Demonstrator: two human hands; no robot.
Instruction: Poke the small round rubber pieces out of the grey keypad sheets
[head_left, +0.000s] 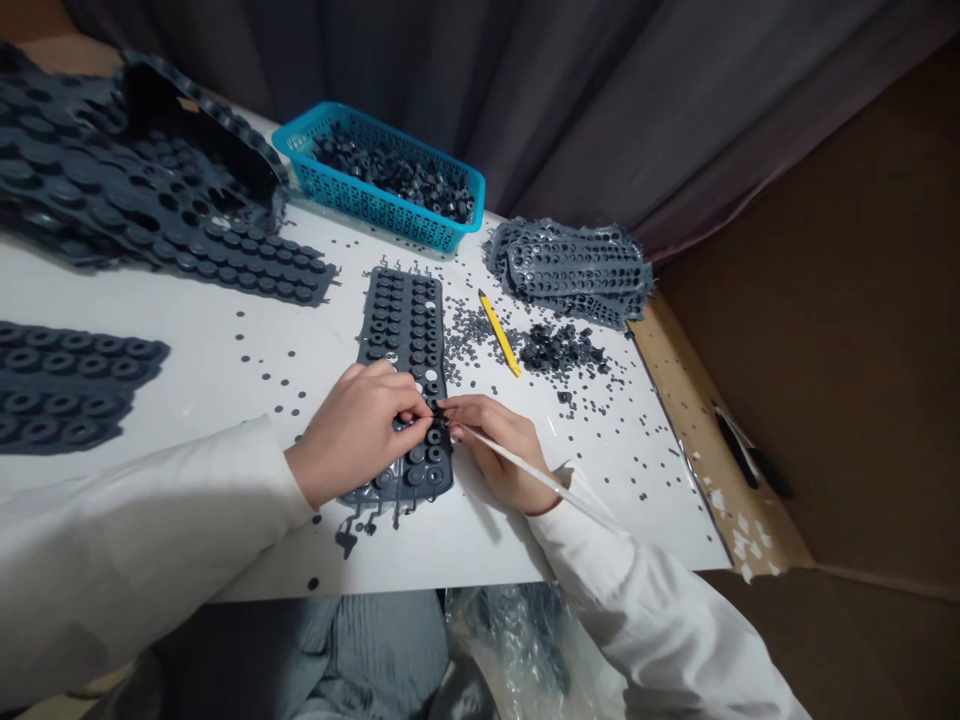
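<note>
A dark grey moulded rubber sheet with rows of raised round parts lies on the white table. My left hand rests over its near half, thumb and forefinger pinched at its right edge; what they grip is hidden. Close against those fingertips, my right hand is closed round a thin white strip, which runs back over the wrist. Small white round patches show on the sheet, and thin rubber tails stick out from its near end.
A blue basket of small dark rubber parts stands at the back. Stacked perforated sheets, a yellow cutter-like tool and a pile of small parts lie right, among scattered dark discs. More rubber sheets lie left.
</note>
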